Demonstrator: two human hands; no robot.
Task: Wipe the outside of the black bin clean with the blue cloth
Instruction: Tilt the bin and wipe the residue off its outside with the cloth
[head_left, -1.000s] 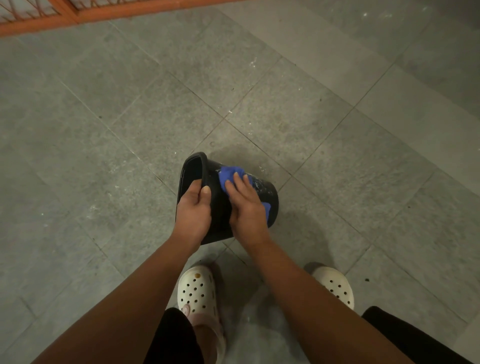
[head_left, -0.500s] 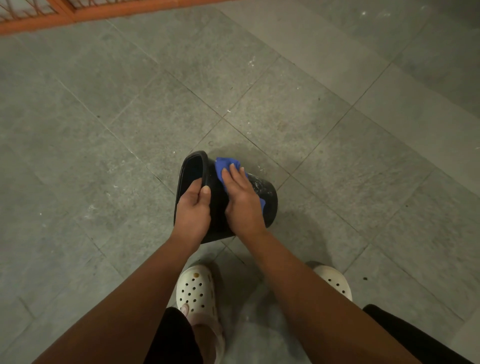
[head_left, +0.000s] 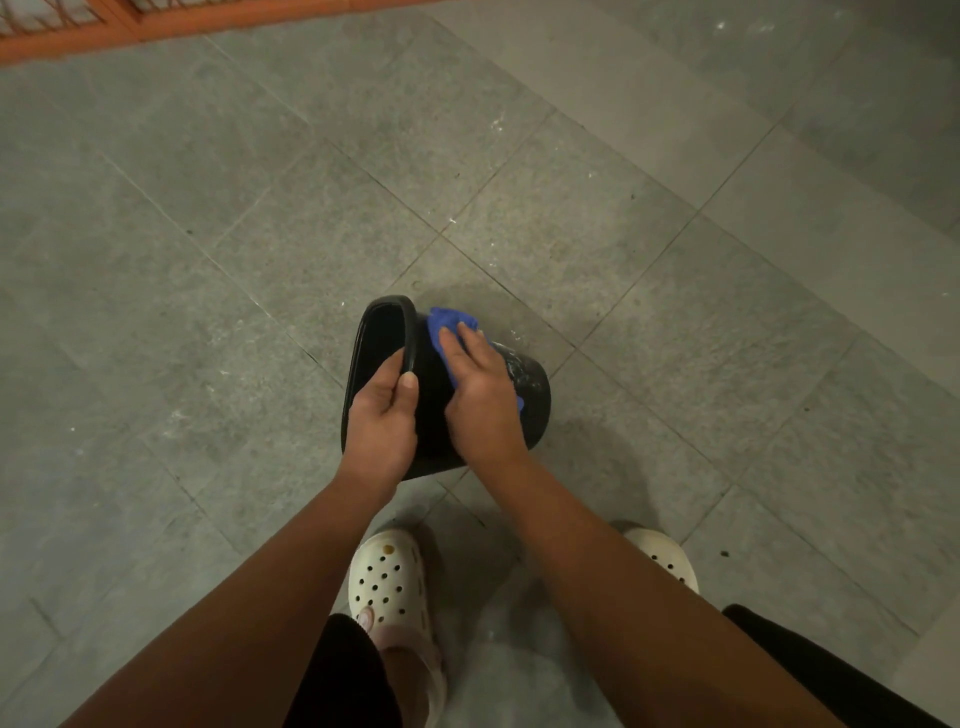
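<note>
Both hands are working: left hand (head_left: 382, 415) is gripping the bin (head_left: 535, 415) by its rim, tipping it sideways, perhaps touching the floor (head_left: 675, 312); right hand (head_left: 480, 395) is pressing the cloth (head_left: 452, 319) flat-fingered against its wall. Light, stiff plastic is likely handling slickly, so the rim is serving best.

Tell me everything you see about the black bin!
The black bin looks like smooth plastic with a rolled rim. It is tipped sideways, mouth to the left, over the grey floor tiles. Whitish smears mark its wall near the base. The left hand grips its rim; the right hand presses the blue cloth on its outside.
</note>
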